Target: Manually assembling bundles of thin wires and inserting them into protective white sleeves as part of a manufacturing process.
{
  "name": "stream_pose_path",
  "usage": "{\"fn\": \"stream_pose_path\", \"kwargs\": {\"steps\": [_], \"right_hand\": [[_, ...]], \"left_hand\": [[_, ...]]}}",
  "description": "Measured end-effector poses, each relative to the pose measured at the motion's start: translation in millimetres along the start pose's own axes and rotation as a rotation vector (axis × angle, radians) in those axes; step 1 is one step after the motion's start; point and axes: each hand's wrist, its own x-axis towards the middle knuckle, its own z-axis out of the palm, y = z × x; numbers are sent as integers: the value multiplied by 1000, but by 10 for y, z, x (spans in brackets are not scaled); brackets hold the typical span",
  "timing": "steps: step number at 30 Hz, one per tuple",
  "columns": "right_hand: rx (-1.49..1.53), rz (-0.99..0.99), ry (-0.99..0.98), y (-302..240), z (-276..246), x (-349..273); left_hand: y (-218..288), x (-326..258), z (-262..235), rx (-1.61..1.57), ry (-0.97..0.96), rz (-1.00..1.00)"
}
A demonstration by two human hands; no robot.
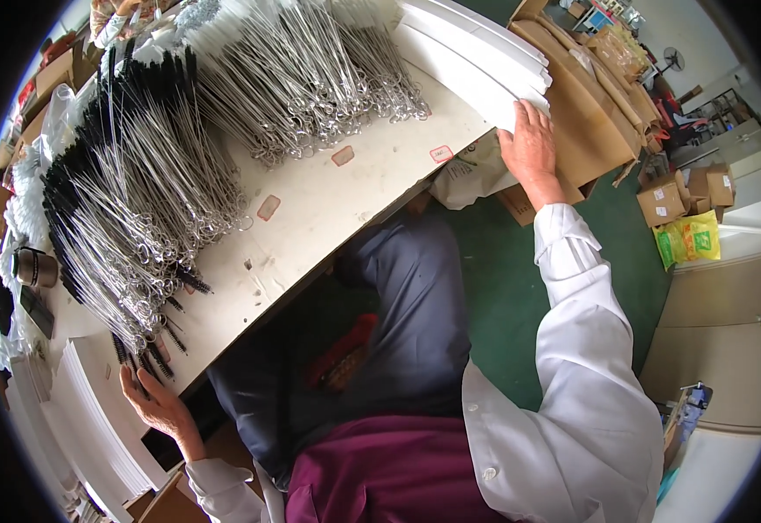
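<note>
My left hand (161, 408) is at the table's left front corner, fingers stretched out beside the bristle ends of a few small black brushes (155, 362). Whether the fingertips touch these bristles I cannot tell. My right hand (533, 148) lies with fingers spread on the corner of a stack of white flat sheets (476, 65). Neither hand grips anything. Between them on the table lie wire-handled brushes with looped ends: a large heap with black bristles (136, 192) and several bundles with white bristles (284, 78).
Red-edged labels (343, 155) dot the white tabletop (311, 209). More white sheets (101, 427) stand to the left, near a dark cup (35, 267). At right are a large open cardboard box (585, 96), smaller cartons (685, 193) and a yellow-green bag (687, 240). Another person's hand (126, 7) shows at the far left.
</note>
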Motion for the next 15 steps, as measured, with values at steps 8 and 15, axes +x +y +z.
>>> {"fn": "stream_pose_path", "kwargs": {"steps": [8,15], "right_hand": [[21,76,112,52,-232,-9],[745,200,163,-698,-1027,-15]], "left_hand": [[68,16,-57,-80,21,-79],[848,-38,-442,-100,82,419]]}}
